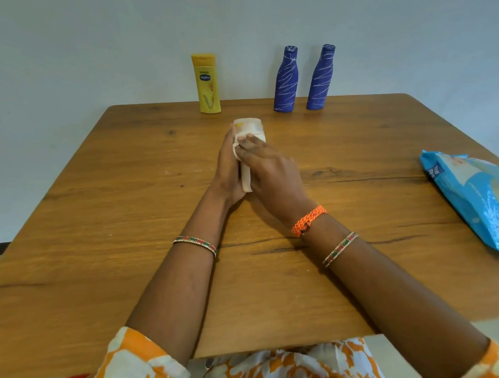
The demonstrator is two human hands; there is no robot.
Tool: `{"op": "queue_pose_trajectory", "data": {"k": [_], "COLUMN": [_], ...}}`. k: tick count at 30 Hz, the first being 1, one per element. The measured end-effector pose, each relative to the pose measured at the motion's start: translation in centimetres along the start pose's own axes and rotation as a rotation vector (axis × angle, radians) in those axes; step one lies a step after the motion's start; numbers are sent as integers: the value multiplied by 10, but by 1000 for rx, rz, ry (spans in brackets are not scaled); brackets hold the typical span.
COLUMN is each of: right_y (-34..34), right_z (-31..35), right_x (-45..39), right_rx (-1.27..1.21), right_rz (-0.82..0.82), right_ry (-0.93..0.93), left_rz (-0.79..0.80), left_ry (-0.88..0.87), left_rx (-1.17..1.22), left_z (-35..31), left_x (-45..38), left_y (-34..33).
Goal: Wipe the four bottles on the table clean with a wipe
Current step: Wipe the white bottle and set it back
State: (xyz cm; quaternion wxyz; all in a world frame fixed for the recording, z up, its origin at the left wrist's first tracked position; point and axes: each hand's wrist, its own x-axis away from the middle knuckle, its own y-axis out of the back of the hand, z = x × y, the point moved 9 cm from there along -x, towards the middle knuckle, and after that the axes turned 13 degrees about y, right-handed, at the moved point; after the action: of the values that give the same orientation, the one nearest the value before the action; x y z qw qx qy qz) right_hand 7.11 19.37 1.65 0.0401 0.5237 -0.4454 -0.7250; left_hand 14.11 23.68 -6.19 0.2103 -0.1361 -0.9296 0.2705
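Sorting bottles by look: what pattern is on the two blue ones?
Thin white diagonal scribble lines over blue, head view.

Only two bits of text I can actually make out here. The yellow lotion bottle (206, 84), standing well beyond the fingertips at the far table edge, has "Vaseline" in white on a small blue badge; the green strip just above that badge is too small to read. The blue wipes pack (473, 200), way off to the right of the fingers, shows white letters turned sideways that look like "Mee Mee". The rest of its print is too blurry.
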Motion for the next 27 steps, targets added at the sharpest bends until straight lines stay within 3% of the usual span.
{"op": "queue_pose_trajectory", "data": {"k": [3,12,21,27], "right_y": [-7,9,34,12], "right_z": [-1,-8,-9,-15], "right_x": [5,0,-16,-12], "right_rx": [62,288,225,115], "right_rz": [108,44,-80,109], "right_ry": [82,-2,74,-6], "left_rz": [19,106,64,8], "left_ry": [5,42,25,-32], "left_rx": [12,77,5,-88], "left_z": [0,4,3,1], "left_x": [1,0,0,-2], "left_y": [2,-10,-5,-2]}}
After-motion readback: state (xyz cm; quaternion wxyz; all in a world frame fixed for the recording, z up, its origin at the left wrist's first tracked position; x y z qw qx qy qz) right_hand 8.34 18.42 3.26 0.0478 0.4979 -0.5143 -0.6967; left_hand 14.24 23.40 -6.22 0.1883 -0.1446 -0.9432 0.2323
